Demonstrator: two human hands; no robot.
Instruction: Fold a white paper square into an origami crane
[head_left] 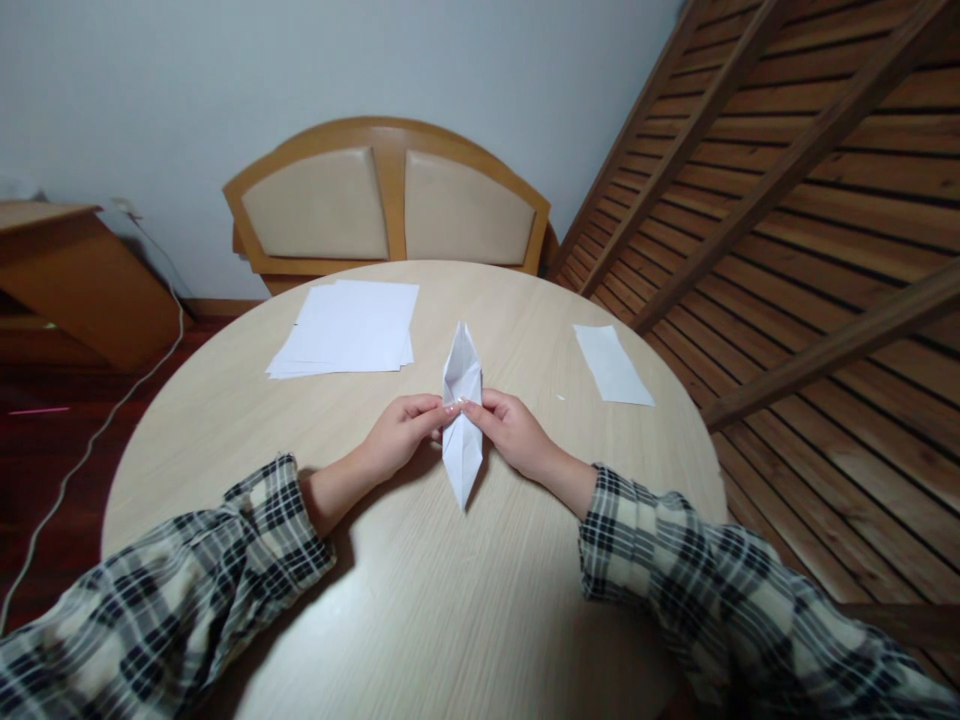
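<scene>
A folded white paper shape [461, 375], long and pointed at both ends, lies on the round pale wooden table [420, 600] in the middle of the view. My left hand [401, 432] pinches its left edge at the middle. From the other side my right hand [510, 428] pinches the right edge, fingertips almost meeting those of the left. Both hands rest on the table, with plaid sleeves behind them.
A stack of white sheets [349, 328] lies at the table's far left. One narrow paper strip [611, 363] lies at the far right. A padded wooden chair [390, 205] stands behind the table. Slatted wooden panelling [810, 200] leans at the right; a cable [97, 430] runs along the floor at the left.
</scene>
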